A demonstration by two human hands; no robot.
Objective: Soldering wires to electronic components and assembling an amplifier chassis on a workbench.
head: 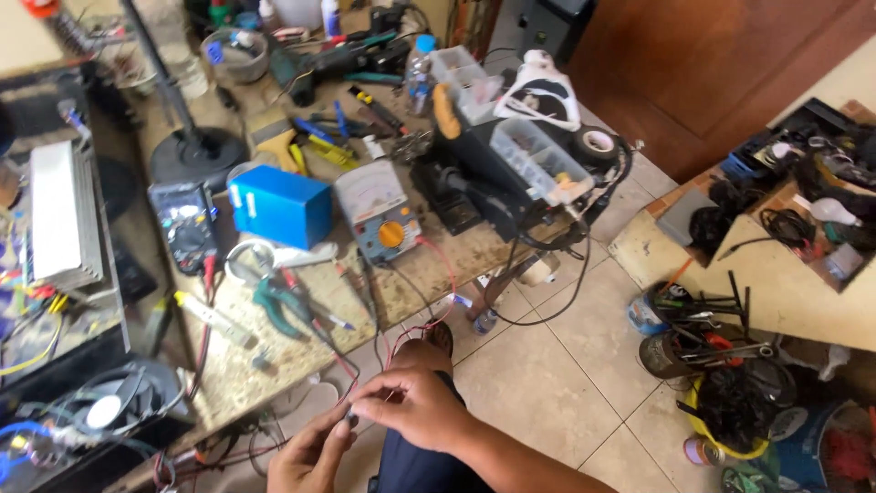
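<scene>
1. Broadly, a long speckled stone-look table [274,356] stretches up and to the left of the fingers, its worn top crowded with tools so that everything lies within an arm's reach of the seated person.
2. Pale glazed floor tiles [547,383] spread out to the right of the fingers, smooth and square, with a knee just above the hands.
3. Farther up the table from the fingers stands a boxy blue case [278,205], hard-edged and matte, beside an analogue meter [383,215] with a pale dial face and an orange knob, tilted up, probably so its scale can be read from the seat.
4. A dark digital multimeter [185,228] lies flat up and left of the fingers; leads trail from the meters toward the hands.
5. Green-handled pliers [278,306] rest near the table edge, just above the fingers.
6. Thin red and black wires [401,342] drop from the table down to the hands, limp and glossy.
7. The left hand [310,456] and right hand [415,411] meet below the table edge, fingers pinched together on the wire ends, held close, likely for fine work.
</scene>
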